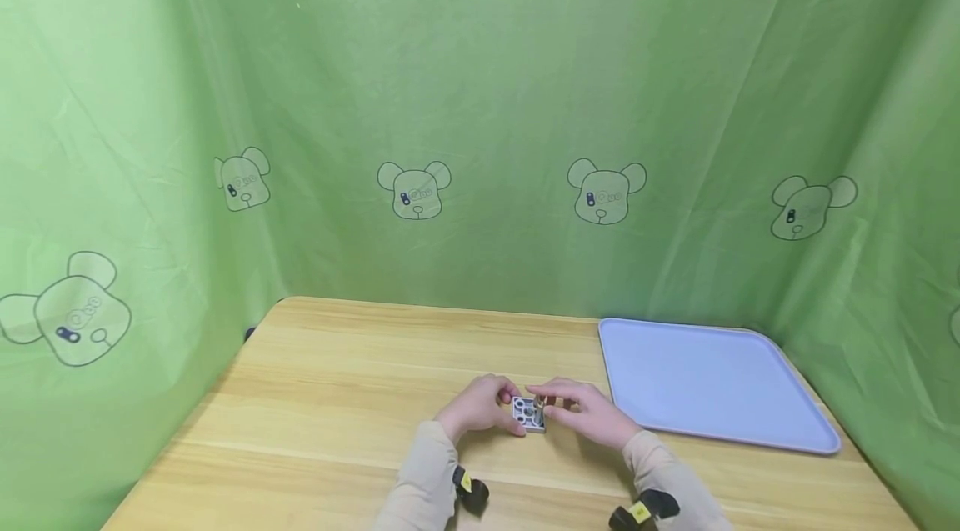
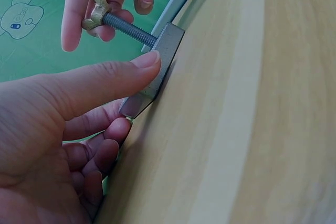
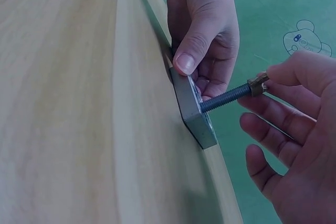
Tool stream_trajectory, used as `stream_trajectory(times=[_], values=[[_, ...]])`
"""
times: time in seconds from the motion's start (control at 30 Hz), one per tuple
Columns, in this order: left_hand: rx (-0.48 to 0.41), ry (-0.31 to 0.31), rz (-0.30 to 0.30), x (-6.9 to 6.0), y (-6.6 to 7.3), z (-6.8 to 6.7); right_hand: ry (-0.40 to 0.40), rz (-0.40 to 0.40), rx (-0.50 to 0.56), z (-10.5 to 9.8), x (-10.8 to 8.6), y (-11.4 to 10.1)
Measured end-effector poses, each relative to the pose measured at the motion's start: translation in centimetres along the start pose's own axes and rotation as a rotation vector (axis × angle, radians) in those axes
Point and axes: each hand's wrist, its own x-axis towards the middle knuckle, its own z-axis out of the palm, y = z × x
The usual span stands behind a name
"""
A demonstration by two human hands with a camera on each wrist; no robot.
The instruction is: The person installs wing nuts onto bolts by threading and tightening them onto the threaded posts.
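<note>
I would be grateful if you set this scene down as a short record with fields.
Left hand: the left hand grips the edges of a grey block
Right hand: the right hand holds a brass-coloured wing nut by thumb and fingers
Block: on the table, with round openings in its top
Threaded rod: the threaded rod rises from the block, wing nut at its upper end
Tray: a pale blue tray, on the person's right
Surface: wood-grain table
Backdrop: green curtain with bear heads

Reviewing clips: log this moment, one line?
left hand: grips grey block; right hand: pinches wing nut; threaded rod: rises from block
</note>
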Motion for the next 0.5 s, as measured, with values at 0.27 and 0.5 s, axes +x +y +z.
stream_trajectory(times=[0.27, 0.5], values=[[-0.001, 0.001, -0.007, -0.09, 0.0, -0.06, 0.01, -0.005, -0.002, 0.14, 0.15, -0.06], [-0.015, -0.011, 0.0, -0.03, -0.11, -0.1, 0.04, -0.018, 0.026, 0.35, 0.38, -0.41]])
